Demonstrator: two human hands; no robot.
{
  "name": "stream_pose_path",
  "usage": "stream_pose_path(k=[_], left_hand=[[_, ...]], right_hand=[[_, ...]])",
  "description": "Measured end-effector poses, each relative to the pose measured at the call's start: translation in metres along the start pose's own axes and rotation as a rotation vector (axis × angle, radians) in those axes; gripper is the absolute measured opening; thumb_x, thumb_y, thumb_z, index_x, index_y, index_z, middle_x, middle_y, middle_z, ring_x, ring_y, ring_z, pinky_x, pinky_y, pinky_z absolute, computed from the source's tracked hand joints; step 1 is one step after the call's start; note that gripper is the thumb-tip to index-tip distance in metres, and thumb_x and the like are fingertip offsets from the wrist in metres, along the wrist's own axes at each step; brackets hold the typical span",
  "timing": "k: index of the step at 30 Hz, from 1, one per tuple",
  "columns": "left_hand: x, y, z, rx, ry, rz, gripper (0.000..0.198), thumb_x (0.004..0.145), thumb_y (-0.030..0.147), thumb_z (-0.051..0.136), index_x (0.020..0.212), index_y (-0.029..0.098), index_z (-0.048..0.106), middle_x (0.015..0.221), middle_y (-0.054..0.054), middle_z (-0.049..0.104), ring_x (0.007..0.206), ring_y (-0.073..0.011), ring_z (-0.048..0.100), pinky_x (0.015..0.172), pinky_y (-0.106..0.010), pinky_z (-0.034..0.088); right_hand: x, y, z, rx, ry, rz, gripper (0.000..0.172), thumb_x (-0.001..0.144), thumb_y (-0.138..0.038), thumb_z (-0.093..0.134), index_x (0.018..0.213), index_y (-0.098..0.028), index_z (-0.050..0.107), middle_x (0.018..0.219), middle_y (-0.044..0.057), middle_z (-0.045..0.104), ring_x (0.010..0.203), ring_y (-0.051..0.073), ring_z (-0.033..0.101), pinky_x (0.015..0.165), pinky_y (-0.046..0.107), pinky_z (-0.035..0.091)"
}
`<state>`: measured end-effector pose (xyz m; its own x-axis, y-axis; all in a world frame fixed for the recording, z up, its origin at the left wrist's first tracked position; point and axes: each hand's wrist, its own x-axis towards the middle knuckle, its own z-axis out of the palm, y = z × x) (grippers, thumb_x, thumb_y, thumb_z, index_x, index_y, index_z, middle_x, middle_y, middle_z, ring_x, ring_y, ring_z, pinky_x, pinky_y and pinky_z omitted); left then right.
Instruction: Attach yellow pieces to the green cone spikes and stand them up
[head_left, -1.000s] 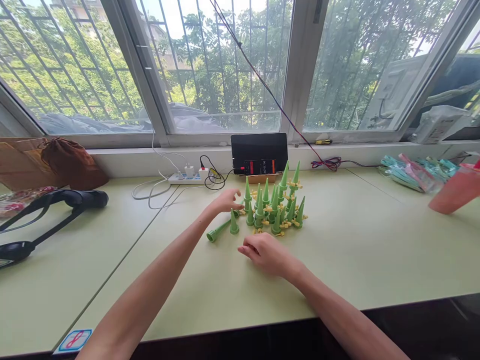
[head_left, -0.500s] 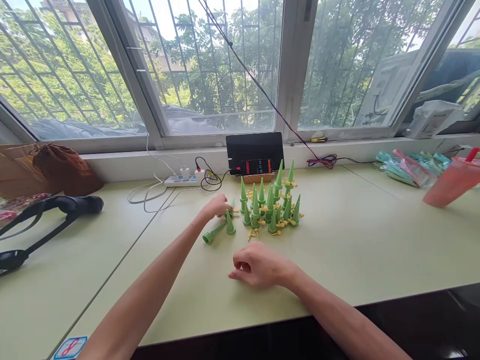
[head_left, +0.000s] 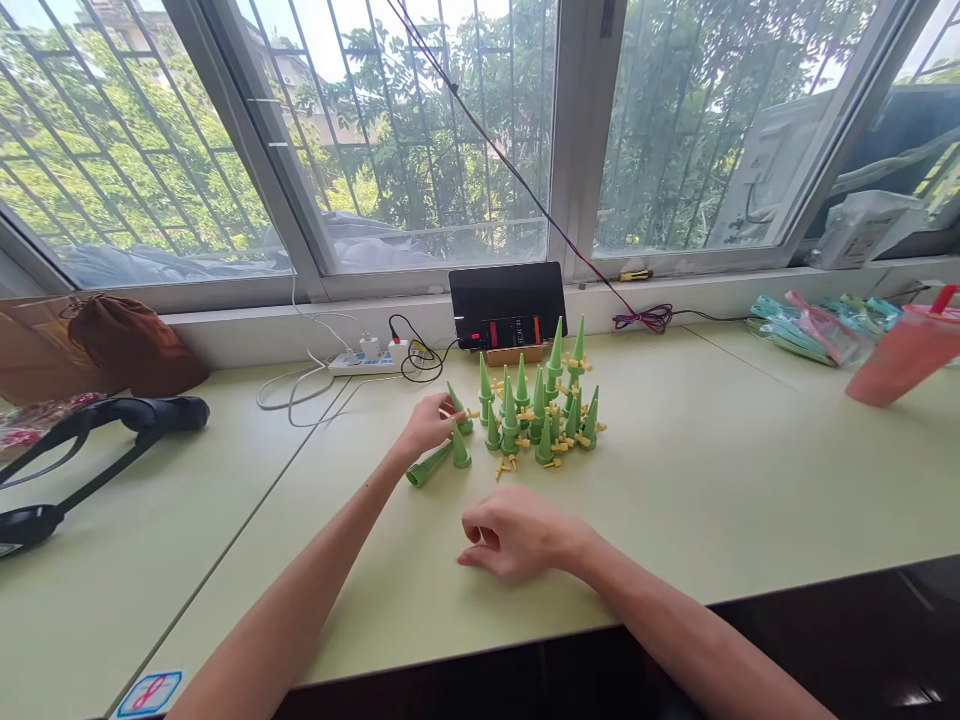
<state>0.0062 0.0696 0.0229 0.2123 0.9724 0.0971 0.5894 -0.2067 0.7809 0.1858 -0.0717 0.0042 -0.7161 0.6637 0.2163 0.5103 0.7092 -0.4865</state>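
The left hand [head_left: 427, 425] is pinched on a tilted green cone [head_left: 459, 408] at the near-left edge of the cone cluster [head_left: 540, 410], which looks like picking one piece out; lifting it clear calls for care, since the others stand close beyond the fingertips. The right hand [head_left: 517, 532] rests nearer the body on the table [head_left: 750, 480], loosely curled, nothing visible in it. Far right of it stands a pink cup [head_left: 900, 360], seemingly holding a drink, and far left of the left hand a brown pouch [head_left: 135, 345], contents hidden
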Motion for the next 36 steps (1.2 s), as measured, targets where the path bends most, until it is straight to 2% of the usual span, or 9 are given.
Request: stream_pose_path(k=[5,16,21,23,26,29,31,34,36], left_hand=[[-0.002,-0.008,0.002,0.119,-0.031,0.186,0.027,0.071,0.043,0.068,0.077,0.017,0.064,0.082,-0.005,0.067,0.068,-0.0172,0.062,0.059,-0.028,0.048],[-0.004,-0.006,0.009,0.015,-0.070,0.194,0.031,0.068,0.045,0.073,0.076,0.017,0.062,0.076,-0.004,0.069,0.066,-0.0178,0.063,0.058,-0.028,0.048],[-0.006,-0.004,0.001,-0.016,-0.079,0.198,0.027,0.071,0.041,0.070,0.085,0.018,0.064,0.079,-0.006,0.071,0.070,-0.0190,0.066,0.063,-0.030,0.053],[-0.008,-0.001,-0.007,-0.022,-0.020,0.205,0.025,0.074,0.039,0.066,0.086,0.018,0.064,0.079,-0.006,0.071,0.071,-0.0194,0.068,0.067,-0.031,0.054],[-0.017,0.006,-0.018,0.018,0.203,0.206,0.020,0.078,0.037,0.062,0.084,0.018,0.065,0.074,-0.004,0.069,0.062,-0.0168,0.066,0.064,-0.029,0.053],[-0.034,0.017,-0.023,0.087,0.426,0.245,0.019,0.083,0.036,0.058,0.082,0.018,0.065,0.070,-0.002,0.067,0.059,-0.0143,0.063,0.058,-0.025,0.049],[-0.049,0.023,-0.019,0.114,0.522,0.309,0.019,0.086,0.036,0.057,0.082,0.019,0.064,0.068,-0.001,0.066,0.061,-0.0135,0.062,0.059,-0.023,0.049],[-0.071,0.026,-0.002,0.153,0.575,0.419,0.018,0.089,0.033,0.055,0.081,0.018,0.062,0.065,0.001,0.063,0.057,-0.0111,0.057,0.058,-0.021,0.047],[-0.083,0.024,0.014,0.191,0.514,0.491,0.017,0.091,0.030,0.053,0.082,0.018,0.062,0.066,0.001,0.062,0.054,-0.0096,0.053,0.057,-0.021,0.045]], right_hand=[[0.000,0.000,0.001,0.004,0.004,0.007,0.029,0.082,-0.038,0.064,0.065,-0.018,0.052,0.061,-0.004,0.058,0.054,0.007,0.040,0.053,0.021,0.025],[0.001,0.003,0.003,0.016,0.016,0.006,0.029,0.082,-0.037,0.065,0.065,-0.018,0.051,0.061,-0.004,0.059,0.054,0.007,0.040,0.054,0.021,0.024],[-0.001,0.003,0.004,0.002,0.018,-0.002,0.029,0.082,-0.037,0.064,0.065,-0.018,0.051,0.060,-0.004,0.058,0.054,0.008,0.041,0.054,0.022,0.023],[-0.001,0.002,0.004,-0.009,0.022,-0.019,0.028,0.083,-0.036,0.064,0.066,-0.018,0.051,0.060,-0.004,0.058,0.055,0.008,0.042,0.054,0.022,0.023],[0.001,0.002,0.004,-0.040,0.064,-0.022,0.027,0.084,-0.034,0.064,0.066,-0.018,0.051,0.059,-0.004,0.057,0.056,0.009,0.043,0.055,0.022,0.024],[0.002,0.006,0.000,-0.104,0.180,0.029,0.027,0.088,-0.027,0.059,0.064,-0.018,0.049,0.059,-0.003,0.054,0.054,0.009,0.041,0.056,0.023,0.025],[0.002,0.011,-0.006,-0.131,0.288,0.052,0.028,0.091,-0.023,0.053,0.064,-0.018,0.047,0.058,-0.002,0.051,0.053,0.009,0.039,0.056,0.023,0.025],[-0.002,0.019,-0.019,-0.115,0.443,0.070,0.029,0.094,-0.022,0.046,0.065,-0.018,0.046,0.057,-0.003,0.048,0.052,0.009,0.038,0.055,0.023,0.026],[-0.008,0.024,-0.030,-0.102,0.519,0.094,0.029,0.096,-0.024,0.044,0.067,-0.018,0.047,0.058,-0.003,0.048,0.052,0.010,0.038,0.055,0.023,0.028]])
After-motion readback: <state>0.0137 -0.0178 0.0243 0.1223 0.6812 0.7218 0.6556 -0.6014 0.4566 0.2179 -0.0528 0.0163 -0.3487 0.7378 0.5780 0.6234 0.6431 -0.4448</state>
